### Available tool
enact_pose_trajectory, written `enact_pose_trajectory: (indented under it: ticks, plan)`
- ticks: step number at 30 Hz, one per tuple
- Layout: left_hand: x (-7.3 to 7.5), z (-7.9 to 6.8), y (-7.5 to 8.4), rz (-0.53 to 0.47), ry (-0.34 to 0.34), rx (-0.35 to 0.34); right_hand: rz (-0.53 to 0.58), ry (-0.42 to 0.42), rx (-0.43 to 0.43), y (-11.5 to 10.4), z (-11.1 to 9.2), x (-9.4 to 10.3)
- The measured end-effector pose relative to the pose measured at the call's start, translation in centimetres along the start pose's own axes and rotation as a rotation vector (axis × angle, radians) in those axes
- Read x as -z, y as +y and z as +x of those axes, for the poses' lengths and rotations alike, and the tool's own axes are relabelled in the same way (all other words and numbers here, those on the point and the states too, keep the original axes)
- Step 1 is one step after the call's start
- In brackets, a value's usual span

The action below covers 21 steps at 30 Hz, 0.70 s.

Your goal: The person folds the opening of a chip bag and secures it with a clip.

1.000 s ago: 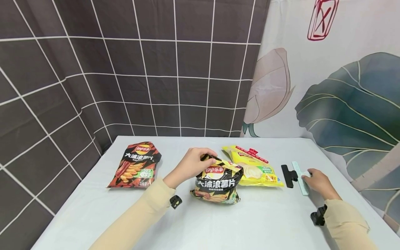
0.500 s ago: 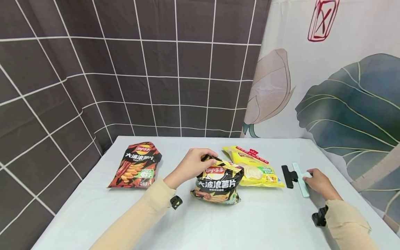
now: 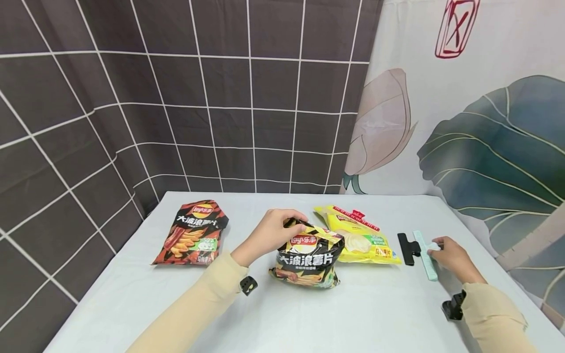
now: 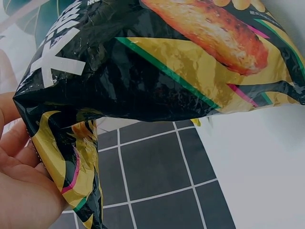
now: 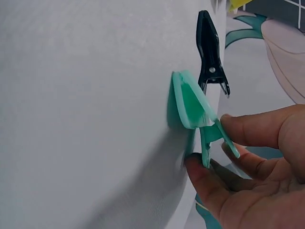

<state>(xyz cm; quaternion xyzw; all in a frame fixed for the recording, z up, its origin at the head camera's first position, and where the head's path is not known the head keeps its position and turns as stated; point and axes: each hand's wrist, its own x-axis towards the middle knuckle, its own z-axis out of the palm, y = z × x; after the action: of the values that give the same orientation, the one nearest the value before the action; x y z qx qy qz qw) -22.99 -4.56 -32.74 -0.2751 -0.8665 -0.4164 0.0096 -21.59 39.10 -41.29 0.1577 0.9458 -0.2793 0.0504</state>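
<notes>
My left hand (image 3: 274,231) grips the folded top of a black Lay's chip bag (image 3: 306,262) standing on the table. In the left wrist view, fingers and palm lie around the crumpled top edge of the chip bag (image 4: 138,81). Off to the right, my right hand (image 3: 455,259) pinches the short handles of a mint-green bag clip (image 3: 426,257). The right wrist view has thumb and fingers on either side of the handles of this bag clip (image 5: 193,102), whose long bars stand slightly apart. Just left of it is a black bag clip (image 3: 406,249).
A yellow chip bag (image 3: 359,242) with a red clip (image 3: 355,217) across its top lies behind the black bag. Farther left is a red chip bag (image 3: 194,235). All lie on a white-covered table (image 3: 335,318), with a dark grid-patterned cloth (image 3: 220,122) behind.
The mint-green clip has tilted and shifted slightly toward me in my right hand. My left hand and the black chip bag stay in place.
</notes>
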Motion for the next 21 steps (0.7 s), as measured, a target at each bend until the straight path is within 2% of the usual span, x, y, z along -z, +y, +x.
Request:
enact_pose_trajectory:
  ticks: [14,18,21]
  plan:
    - [0.1,-0.2,0.0,-0.008,-0.001,-0.007,0.006,-0.003,0.022,0.6,-0.3,0.8]
    - [0.1,-0.2,0.0,-0.011,0.001,-0.007,0.035,0.036,0.022,0.4,-0.4,0.9]
    - [0.1,-0.2,0.0,-0.012,0.002,-0.012,0.043,0.102,0.045,1.6,1.0,0.4]
